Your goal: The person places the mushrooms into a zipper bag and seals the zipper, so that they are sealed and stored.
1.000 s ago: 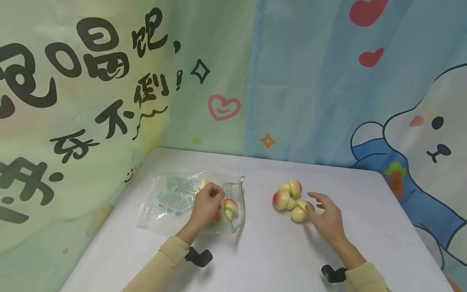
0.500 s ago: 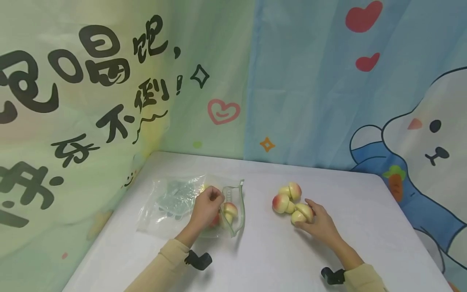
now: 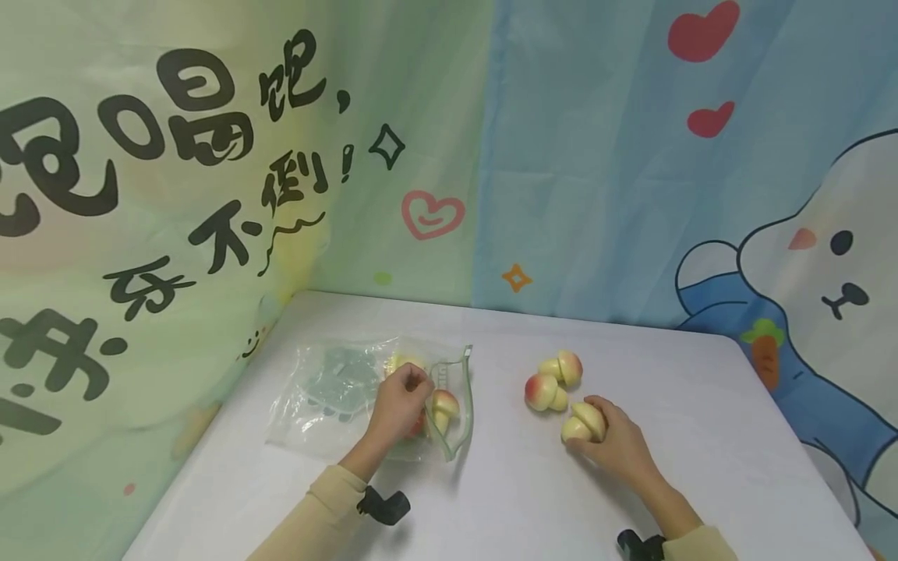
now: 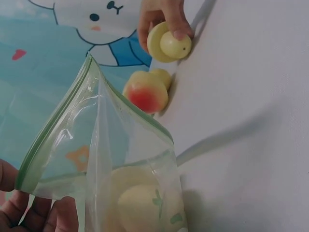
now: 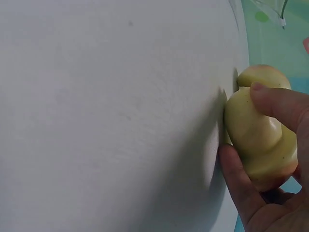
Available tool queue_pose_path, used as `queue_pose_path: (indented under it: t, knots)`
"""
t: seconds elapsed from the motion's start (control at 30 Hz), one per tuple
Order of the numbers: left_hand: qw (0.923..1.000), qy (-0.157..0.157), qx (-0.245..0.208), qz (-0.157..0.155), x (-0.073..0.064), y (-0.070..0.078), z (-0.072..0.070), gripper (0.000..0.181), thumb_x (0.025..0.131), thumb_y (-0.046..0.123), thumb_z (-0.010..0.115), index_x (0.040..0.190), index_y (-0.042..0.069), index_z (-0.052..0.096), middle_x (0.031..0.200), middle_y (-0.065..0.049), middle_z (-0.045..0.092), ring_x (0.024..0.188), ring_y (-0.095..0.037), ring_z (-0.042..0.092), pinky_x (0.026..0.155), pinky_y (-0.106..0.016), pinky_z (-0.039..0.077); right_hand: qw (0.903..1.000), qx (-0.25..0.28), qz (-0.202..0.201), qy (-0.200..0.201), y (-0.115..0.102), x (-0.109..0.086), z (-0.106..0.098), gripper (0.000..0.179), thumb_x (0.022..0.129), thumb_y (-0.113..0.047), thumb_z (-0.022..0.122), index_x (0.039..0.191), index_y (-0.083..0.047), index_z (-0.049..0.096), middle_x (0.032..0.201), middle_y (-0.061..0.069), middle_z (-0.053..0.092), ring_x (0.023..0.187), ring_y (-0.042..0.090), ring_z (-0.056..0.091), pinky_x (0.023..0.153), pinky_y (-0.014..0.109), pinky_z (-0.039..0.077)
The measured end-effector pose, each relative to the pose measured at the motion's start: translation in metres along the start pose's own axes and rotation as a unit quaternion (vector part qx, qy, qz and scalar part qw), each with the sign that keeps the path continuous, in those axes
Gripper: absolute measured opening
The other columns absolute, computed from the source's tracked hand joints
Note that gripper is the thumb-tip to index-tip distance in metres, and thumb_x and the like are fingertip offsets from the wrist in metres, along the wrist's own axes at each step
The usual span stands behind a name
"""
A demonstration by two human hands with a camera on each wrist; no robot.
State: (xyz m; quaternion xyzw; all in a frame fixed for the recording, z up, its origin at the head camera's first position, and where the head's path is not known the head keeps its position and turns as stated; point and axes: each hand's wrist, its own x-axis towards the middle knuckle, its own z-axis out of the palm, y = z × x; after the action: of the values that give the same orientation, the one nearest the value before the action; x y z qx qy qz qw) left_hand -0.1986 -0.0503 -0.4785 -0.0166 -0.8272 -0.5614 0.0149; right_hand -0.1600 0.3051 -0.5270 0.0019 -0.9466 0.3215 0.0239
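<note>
With right grip (image 3: 620, 446) curled round mushroom (image 3: 583, 423), left grip (image 3: 398, 400) pinching bag (image 3: 344, 386): apparently bagging; next, carry to bag's open mouth.

In the head view, the left grip (image 3: 397, 401) partly hides a reddish piece (image 3: 418, 427).

Left hand (image 3: 396, 401) holds the clear bag (image 3: 295, 425) by its rim, mushrooms (image 3: 443, 405) inside; right hand (image 3: 620, 440) grips a mushroom (image 3: 582, 423), two others (image 3: 543, 392) near it on the table (image 3: 519, 499)
</note>
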Motion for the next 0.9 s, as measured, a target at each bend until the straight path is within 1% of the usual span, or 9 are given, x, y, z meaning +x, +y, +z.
queue_pose_path:
  t: [0.13, 0.2, 0.33, 0.43, 0.57, 0.67, 0.8, 0.9]
  knots:
    - [1.0000, -0.003, -0.006, 0.005, -0.001, -0.001, 0.002, 0.009, 0.091, 0.018, 0.060, 0.092, 0.009, 0.062, 0.083, -0.004, 0.063, 0.066, -0.016, 0.059, 0.058, -0.029, 0.052, 0.9999, -0.003, 0.006, -0.008, -0.003, -0.009, 0.000, 0.083, 0.073, -0.037, 0.084, 0.137, -0.001, 0.046, 0.124, 0.021, 0.059, 0.106, 0.032, 0.058, 0.086, 0.047, 0.049]
    - [0.9999, -0.001, -0.004, 0.010, -0.001, 0.000, 0.001, 0.009, 0.090, 0.017, 0.060, 0.092, 0.009, 0.062, 0.083, -0.004, 0.064, 0.065, -0.016, 0.059, 0.058, -0.029, 0.052, 0.9998, 0.001, 0.009, -0.015, -0.007, -0.012, 0.000, 0.083, 0.073, -0.040, 0.084, 0.137, -0.002, 0.047, 0.122, 0.019, 0.061, 0.102, 0.028, 0.059, 0.082, 0.043, 0.050]
    - [0.9998, -0.001, 0.009, 0.018, -0.001, 0.001, 0.001, 0.009, 0.090, 0.018, 0.061, 0.092, 0.010, 0.062, 0.088, -0.003, 0.065, 0.070, -0.015, 0.060, 0.062, -0.029, 0.052, 0.9994, 0.009, 0.019, -0.028, -0.013, -0.015, 0.002, 0.084, 0.071, -0.044, 0.084, 0.136, -0.005, 0.048, 0.119, 0.015, 0.063, 0.093, 0.021, 0.058, 0.073, 0.033, 0.047]
    - [0.9997, 0.001, 0.016, 0.021, -0.002, 0.003, 0.002, 0.009, 0.090, 0.018, 0.061, 0.092, 0.009, 0.062, 0.091, -0.004, 0.066, 0.073, -0.015, 0.059, 0.066, -0.029, 0.052, 0.9994, 0.018, 0.015, -0.025, -0.019, -0.015, 0.008, 0.083, 0.071, -0.043, 0.085, 0.136, -0.006, 0.048, 0.115, 0.012, 0.064, 0.089, 0.019, 0.056, 0.070, 0.031, 0.045]
    - [0.9997, 0.000, 0.010, 0.020, -0.004, 0.002, 0.001, 0.009, 0.090, 0.017, 0.060, 0.093, 0.008, 0.062, 0.091, -0.005, 0.065, 0.071, -0.015, 0.059, 0.063, -0.029, 0.052, 0.9990, 0.036, -0.020, -0.017, -0.033, -0.014, 0.023, 0.081, 0.071, -0.040, 0.086, 0.135, -0.006, 0.051, 0.108, 0.009, 0.066, 0.087, 0.016, 0.057, 0.071, 0.031, 0.047]
    - [0.9998, -0.008, 0.002, 0.018, -0.006, 0.000, 0.002, 0.009, 0.090, 0.016, 0.060, 0.092, 0.008, 0.061, 0.088, -0.005, 0.063, 0.065, -0.014, 0.058, 0.056, -0.027, 0.052, 0.9971, 0.055, -0.051, -0.013, -0.045, -0.012, 0.036, 0.079, 0.070, -0.036, 0.087, 0.134, -0.006, 0.052, 0.105, 0.006, 0.067, 0.086, 0.014, 0.058, 0.073, 0.032, 0.049]
    - [0.9996, -0.012, -0.013, 0.021, -0.009, -0.001, 0.002, 0.008, 0.090, 0.015, 0.060, 0.091, 0.007, 0.061, 0.086, -0.006, 0.062, 0.062, -0.014, 0.057, 0.052, -0.026, 0.052, 0.9933, 0.086, -0.077, -0.002, -0.062, -0.007, 0.050, 0.075, 0.070, -0.030, 0.088, 0.132, -0.006, 0.054, 0.108, 0.006, 0.068, 0.085, 0.013, 0.060, 0.074, 0.032, 0.050]
    - [0.9993, -0.014, -0.025, 0.025, -0.009, 0.000, 0.001, 0.009, 0.090, 0.014, 0.060, 0.092, 0.005, 0.061, 0.086, -0.008, 0.062, 0.060, -0.015, 0.057, 0.051, -0.030, 0.054, 0.9883, 0.114, -0.101, 0.006, -0.075, -0.002, 0.058, 0.072, 0.069, -0.022, 0.089, 0.130, -0.005, 0.055, 0.113, 0.007, 0.067, 0.089, 0.015, 0.060, 0.075, 0.031, 0.052]
